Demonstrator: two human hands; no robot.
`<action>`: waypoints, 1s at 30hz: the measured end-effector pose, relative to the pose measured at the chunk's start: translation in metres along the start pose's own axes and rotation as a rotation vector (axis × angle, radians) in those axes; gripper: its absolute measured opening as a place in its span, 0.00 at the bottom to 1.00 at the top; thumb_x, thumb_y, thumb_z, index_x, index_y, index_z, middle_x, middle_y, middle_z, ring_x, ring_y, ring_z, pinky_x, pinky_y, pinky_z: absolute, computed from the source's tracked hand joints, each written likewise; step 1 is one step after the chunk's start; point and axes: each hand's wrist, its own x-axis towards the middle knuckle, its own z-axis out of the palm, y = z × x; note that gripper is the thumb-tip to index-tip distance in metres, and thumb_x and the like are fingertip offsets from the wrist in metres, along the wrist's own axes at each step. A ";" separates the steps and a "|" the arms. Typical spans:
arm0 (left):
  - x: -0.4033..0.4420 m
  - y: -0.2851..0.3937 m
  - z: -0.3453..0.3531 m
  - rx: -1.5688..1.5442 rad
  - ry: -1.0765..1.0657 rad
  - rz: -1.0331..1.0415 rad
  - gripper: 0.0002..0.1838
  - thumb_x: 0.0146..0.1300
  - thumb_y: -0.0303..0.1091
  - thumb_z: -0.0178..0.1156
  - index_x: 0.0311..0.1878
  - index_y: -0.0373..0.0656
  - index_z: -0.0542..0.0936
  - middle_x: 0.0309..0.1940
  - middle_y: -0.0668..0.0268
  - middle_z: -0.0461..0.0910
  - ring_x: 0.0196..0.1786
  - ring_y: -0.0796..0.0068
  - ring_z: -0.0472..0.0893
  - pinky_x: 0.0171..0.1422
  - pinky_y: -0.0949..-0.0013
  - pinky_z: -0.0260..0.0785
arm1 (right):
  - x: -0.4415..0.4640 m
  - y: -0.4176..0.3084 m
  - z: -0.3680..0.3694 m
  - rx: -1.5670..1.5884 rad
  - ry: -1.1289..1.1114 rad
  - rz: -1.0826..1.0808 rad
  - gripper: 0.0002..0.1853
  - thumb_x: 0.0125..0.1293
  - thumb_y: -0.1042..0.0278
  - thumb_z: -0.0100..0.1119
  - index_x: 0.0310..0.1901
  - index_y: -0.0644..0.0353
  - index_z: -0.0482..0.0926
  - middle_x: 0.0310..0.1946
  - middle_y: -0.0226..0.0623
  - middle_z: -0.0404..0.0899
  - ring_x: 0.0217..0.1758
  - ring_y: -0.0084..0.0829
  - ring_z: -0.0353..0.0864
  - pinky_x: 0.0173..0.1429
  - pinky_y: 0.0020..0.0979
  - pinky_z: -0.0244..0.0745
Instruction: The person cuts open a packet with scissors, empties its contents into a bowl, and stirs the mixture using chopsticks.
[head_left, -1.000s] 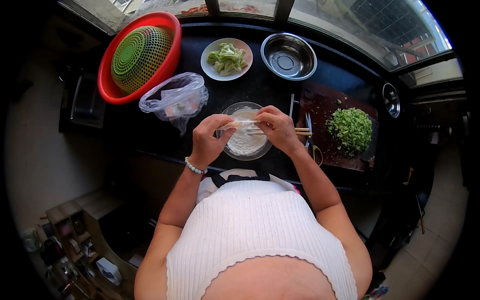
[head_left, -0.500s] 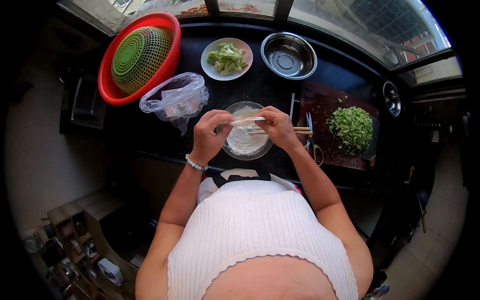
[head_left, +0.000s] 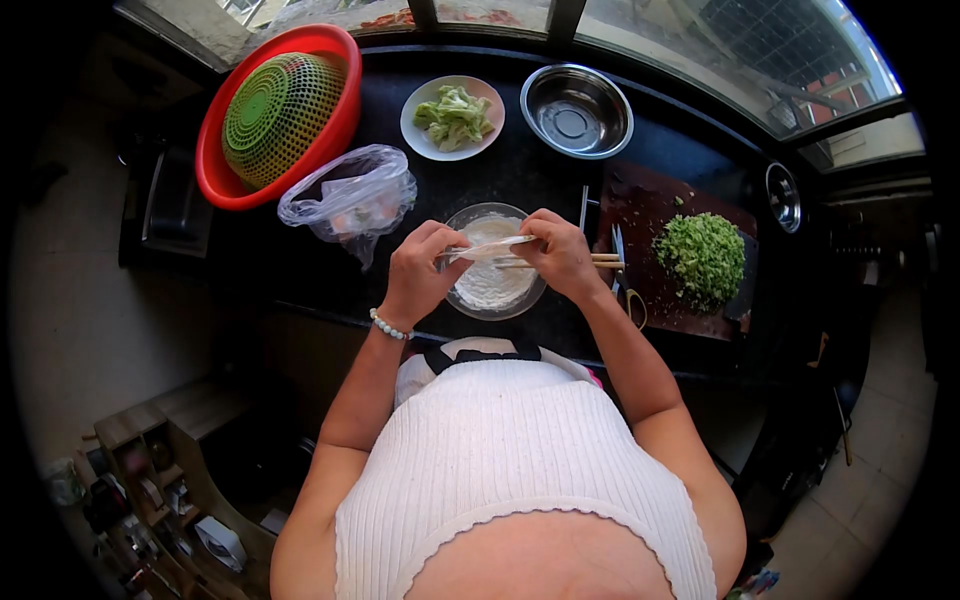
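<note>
Over a glass bowl (head_left: 492, 290) of white flour, a small clear packet (head_left: 490, 249) is stretched between my hands. My left hand (head_left: 422, 265) pinches one end of it, and my right hand (head_left: 556, 255) pinches the other. What the packet holds is too small to tell. Wooden chopsticks (head_left: 607, 261) rest in the bowl and stick out to the right, passing beneath my right hand. Scissors (head_left: 620, 265) with yellow handles lie just right of the bowl, at the edge of a dark red board (head_left: 635, 195).
Chopped greens (head_left: 700, 260) are heaped on the board. Behind stand a plate (head_left: 409, 133) of pale green leaves and a steel bowl (head_left: 577, 112). To the left are a plastic bag (head_left: 355, 200) and a red basin (head_left: 345, 110) with a green strainer (head_left: 275, 120).
The packet between my fingers has turned and now shows a wider, flatter side. Both hands have shifted only slightly.
</note>
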 end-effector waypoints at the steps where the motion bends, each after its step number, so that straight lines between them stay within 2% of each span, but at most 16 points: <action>1: 0.000 0.000 0.001 0.040 0.008 0.039 0.10 0.49 0.23 0.68 0.37 0.41 0.83 0.34 0.67 0.78 0.30 0.75 0.79 0.31 0.75 0.70 | 0.000 -0.001 0.001 -0.018 -0.002 -0.007 0.06 0.53 0.77 0.66 0.33 0.66 0.80 0.34 0.35 0.76 0.30 0.28 0.77 0.35 0.25 0.72; 4: -0.002 -0.001 0.006 0.107 0.062 0.108 0.08 0.49 0.25 0.68 0.35 0.42 0.83 0.30 0.66 0.78 0.27 0.72 0.78 0.30 0.73 0.70 | -0.005 -0.014 -0.001 -0.074 0.107 -0.023 0.08 0.53 0.77 0.66 0.35 0.67 0.79 0.33 0.34 0.75 0.29 0.26 0.76 0.33 0.22 0.71; 8: -0.005 -0.010 0.009 0.053 0.180 0.090 0.06 0.49 0.27 0.68 0.31 0.43 0.82 0.25 0.66 0.76 0.26 0.68 0.78 0.30 0.70 0.70 | -0.032 -0.030 -0.024 -0.139 0.128 -0.009 0.15 0.56 0.72 0.66 0.44 0.65 0.77 0.34 0.38 0.77 0.28 0.27 0.80 0.34 0.29 0.74; 11: -0.009 -0.013 0.004 0.063 0.150 -0.002 0.05 0.50 0.27 0.67 0.32 0.42 0.82 0.25 0.64 0.77 0.26 0.67 0.78 0.29 0.70 0.68 | -0.064 0.007 -0.033 0.076 -0.395 0.391 0.24 0.57 0.71 0.65 0.55 0.63 0.72 0.34 0.36 0.76 0.26 0.22 0.77 0.32 0.27 0.74; 14: -0.012 -0.011 0.003 0.086 0.113 -0.094 0.04 0.51 0.26 0.66 0.31 0.40 0.81 0.25 0.63 0.77 0.25 0.67 0.76 0.28 0.70 0.66 | -0.076 0.023 -0.031 0.076 -0.252 0.612 0.25 0.59 0.69 0.65 0.57 0.63 0.71 0.33 0.33 0.74 0.23 0.18 0.73 0.29 0.23 0.72; 15: -0.012 -0.011 0.003 0.093 0.108 -0.117 0.04 0.51 0.26 0.66 0.30 0.39 0.80 0.24 0.63 0.76 0.24 0.68 0.76 0.28 0.70 0.65 | -0.075 0.026 -0.029 0.241 -0.117 0.563 0.25 0.59 0.68 0.65 0.57 0.63 0.72 0.33 0.32 0.74 0.23 0.18 0.73 0.29 0.21 0.72; 17: -0.010 -0.011 0.009 0.006 0.172 -0.022 0.05 0.51 0.26 0.66 0.30 0.38 0.80 0.25 0.63 0.76 0.24 0.67 0.76 0.28 0.70 0.65 | -0.068 0.029 -0.019 0.568 0.155 0.451 0.25 0.59 0.66 0.66 0.57 0.64 0.73 0.32 0.30 0.73 0.24 0.17 0.71 0.29 0.18 0.71; 18: -0.009 -0.012 0.012 -0.036 0.203 0.025 0.05 0.51 0.26 0.66 0.30 0.38 0.79 0.25 0.63 0.76 0.24 0.67 0.75 0.28 0.70 0.65 | -0.060 0.032 -0.011 0.705 0.197 0.321 0.19 0.61 0.66 0.63 0.53 0.64 0.75 0.31 0.28 0.72 0.25 0.16 0.71 0.29 0.17 0.70; 21: -0.010 -0.015 0.012 0.010 0.240 0.073 0.05 0.52 0.25 0.65 0.32 0.37 0.80 0.25 0.62 0.76 0.26 0.66 0.76 0.29 0.69 0.66 | -0.042 0.032 0.012 0.594 0.121 0.055 0.07 0.66 0.70 0.56 0.43 0.62 0.77 0.30 0.29 0.71 0.26 0.17 0.72 0.28 0.19 0.70; 22: -0.011 -0.014 0.010 0.025 0.226 -0.002 0.05 0.53 0.25 0.65 0.32 0.37 0.80 0.26 0.61 0.77 0.26 0.65 0.77 0.29 0.69 0.67 | -0.037 0.029 0.015 0.459 0.039 0.044 0.07 0.67 0.70 0.55 0.32 0.62 0.77 0.29 0.30 0.72 0.25 0.17 0.71 0.28 0.18 0.69; 24: -0.013 -0.011 0.005 0.053 0.203 -0.156 0.05 0.53 0.25 0.65 0.33 0.37 0.80 0.27 0.60 0.78 0.28 0.63 0.78 0.30 0.68 0.68 | -0.039 0.017 0.005 0.391 0.005 0.085 0.10 0.67 0.68 0.56 0.30 0.63 0.76 0.28 0.30 0.72 0.24 0.16 0.72 0.28 0.18 0.68; 25: -0.012 -0.011 0.005 0.026 0.236 -0.106 0.05 0.53 0.26 0.65 0.32 0.37 0.79 0.27 0.60 0.77 0.27 0.63 0.78 0.30 0.68 0.67 | -0.041 0.009 -0.002 0.356 -0.015 0.105 0.11 0.67 0.67 0.56 0.28 0.64 0.76 0.27 0.30 0.72 0.24 0.16 0.72 0.27 0.18 0.68; 26: -0.011 -0.011 0.006 -0.002 0.269 -0.056 0.05 0.53 0.26 0.65 0.31 0.37 0.79 0.26 0.60 0.77 0.27 0.64 0.78 0.30 0.68 0.67 | -0.042 0.005 -0.012 0.364 0.030 0.193 0.13 0.66 0.66 0.58 0.26 0.64 0.77 0.26 0.30 0.73 0.23 0.16 0.72 0.26 0.18 0.67; 27: -0.011 -0.011 0.007 -0.029 0.300 -0.008 0.05 0.53 0.26 0.65 0.30 0.37 0.78 0.26 0.61 0.77 0.27 0.64 0.77 0.30 0.68 0.67 | -0.042 0.006 -0.018 0.372 0.106 0.251 0.13 0.66 0.63 0.60 0.28 0.64 0.79 0.25 0.28 0.73 0.24 0.16 0.72 0.25 0.18 0.66; 29: -0.014 -0.014 0.008 -0.015 0.290 -0.048 0.06 0.52 0.26 0.66 0.29 0.37 0.78 0.26 0.60 0.77 0.27 0.64 0.77 0.30 0.68 0.67 | -0.039 0.004 -0.016 0.224 0.204 0.124 0.13 0.65 0.63 0.60 0.27 0.63 0.80 0.25 0.29 0.72 0.23 0.18 0.72 0.26 0.19 0.66; 30: -0.014 -0.014 0.009 -0.009 0.283 -0.062 0.06 0.52 0.27 0.66 0.28 0.37 0.77 0.26 0.60 0.77 0.27 0.64 0.77 0.30 0.68 0.67 | -0.037 0.005 -0.007 0.158 0.177 -0.030 0.14 0.65 0.63 0.60 0.27 0.63 0.80 0.25 0.30 0.72 0.23 0.20 0.72 0.26 0.20 0.66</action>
